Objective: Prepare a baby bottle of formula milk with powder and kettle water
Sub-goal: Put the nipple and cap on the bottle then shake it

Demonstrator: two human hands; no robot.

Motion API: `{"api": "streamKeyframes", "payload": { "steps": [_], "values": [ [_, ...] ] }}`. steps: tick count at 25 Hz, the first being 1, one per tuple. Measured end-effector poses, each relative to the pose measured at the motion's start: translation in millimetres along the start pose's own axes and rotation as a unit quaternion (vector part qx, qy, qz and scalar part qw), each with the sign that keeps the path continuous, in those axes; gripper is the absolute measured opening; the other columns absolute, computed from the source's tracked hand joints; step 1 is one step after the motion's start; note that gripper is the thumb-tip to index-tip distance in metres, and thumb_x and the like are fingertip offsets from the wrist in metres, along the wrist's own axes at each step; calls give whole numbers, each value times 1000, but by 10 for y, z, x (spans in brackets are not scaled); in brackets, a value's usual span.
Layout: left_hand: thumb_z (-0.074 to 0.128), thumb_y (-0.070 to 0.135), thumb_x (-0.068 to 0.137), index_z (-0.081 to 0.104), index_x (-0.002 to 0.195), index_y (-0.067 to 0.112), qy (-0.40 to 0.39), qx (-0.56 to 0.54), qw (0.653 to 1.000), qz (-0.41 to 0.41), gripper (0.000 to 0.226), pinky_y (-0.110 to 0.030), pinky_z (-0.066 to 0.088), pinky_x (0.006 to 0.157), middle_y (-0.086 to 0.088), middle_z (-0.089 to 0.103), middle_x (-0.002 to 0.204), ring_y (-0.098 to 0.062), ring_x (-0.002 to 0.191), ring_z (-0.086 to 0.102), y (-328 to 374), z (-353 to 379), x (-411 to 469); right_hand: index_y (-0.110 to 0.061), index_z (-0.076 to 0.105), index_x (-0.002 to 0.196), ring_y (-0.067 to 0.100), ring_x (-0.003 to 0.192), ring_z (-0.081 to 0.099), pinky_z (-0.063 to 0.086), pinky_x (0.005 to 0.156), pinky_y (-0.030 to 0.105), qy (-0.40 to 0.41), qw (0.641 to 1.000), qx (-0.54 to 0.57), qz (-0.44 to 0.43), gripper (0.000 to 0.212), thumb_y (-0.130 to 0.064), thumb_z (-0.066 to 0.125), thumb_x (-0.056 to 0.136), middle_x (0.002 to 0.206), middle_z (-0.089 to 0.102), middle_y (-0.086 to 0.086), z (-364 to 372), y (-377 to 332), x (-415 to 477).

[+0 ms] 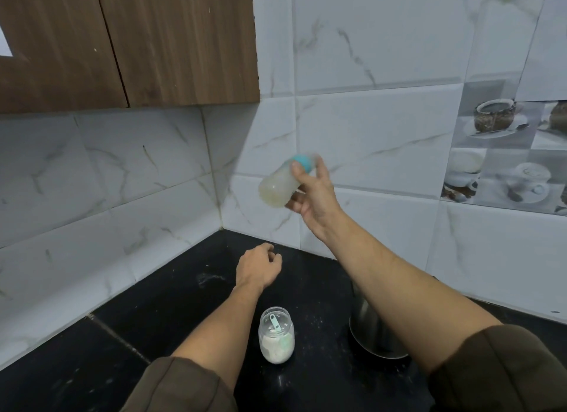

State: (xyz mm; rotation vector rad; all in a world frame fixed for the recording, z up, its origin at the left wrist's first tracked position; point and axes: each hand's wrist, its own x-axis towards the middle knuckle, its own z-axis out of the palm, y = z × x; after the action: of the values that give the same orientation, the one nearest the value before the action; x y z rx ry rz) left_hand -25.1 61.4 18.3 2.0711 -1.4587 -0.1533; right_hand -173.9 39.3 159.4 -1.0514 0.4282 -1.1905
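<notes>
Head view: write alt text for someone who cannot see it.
The right hand holds a tilted, blurred baby bottle with a teal cap before a white tiled wall. The left hand, loosely curled and empty, hovers over a black counter bearing an open powder jar with a scoop and a steel vessel.

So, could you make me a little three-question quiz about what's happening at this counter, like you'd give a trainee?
1. True or false: the baby bottle stands on the counter.
2. Which hand grips the bottle? A) left B) right C) both
3. Fill in: the scoop sits inside the ____ of white powder.

Key
1. False: the right hand holds it tilted in the air.
2. B; the left hand holds nothing.
3. jar
</notes>
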Motion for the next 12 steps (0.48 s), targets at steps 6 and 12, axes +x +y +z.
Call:
{"api": "streamKeyframes", "payload": {
  "steps": [6, 12],
  "values": [
    [60, 38, 99, 60, 143, 20, -1, -5, 1000, -1, 47, -37, 52, 102, 5, 74, 123, -21, 119, 66, -16, -5, -50, -36, 36, 156, 34, 105, 73, 63, 77, 43, 42, 996, 66, -38, 76, -25, 77, 93, 143, 58, 15, -30, -56, 23],
    [57, 36, 101, 62, 141, 20, 1, -1, 1000, -3, 44, -36, 51, 99, 3, 73, 125, -22, 119, 66, 1, -12, -51, -41, 37, 154, 34, 105, 74, 62, 81, 45, -100, 991, -84, -8, 74, -27, 77, 93, 139, 63, 17, -75, -113, -75]
  ]
}}
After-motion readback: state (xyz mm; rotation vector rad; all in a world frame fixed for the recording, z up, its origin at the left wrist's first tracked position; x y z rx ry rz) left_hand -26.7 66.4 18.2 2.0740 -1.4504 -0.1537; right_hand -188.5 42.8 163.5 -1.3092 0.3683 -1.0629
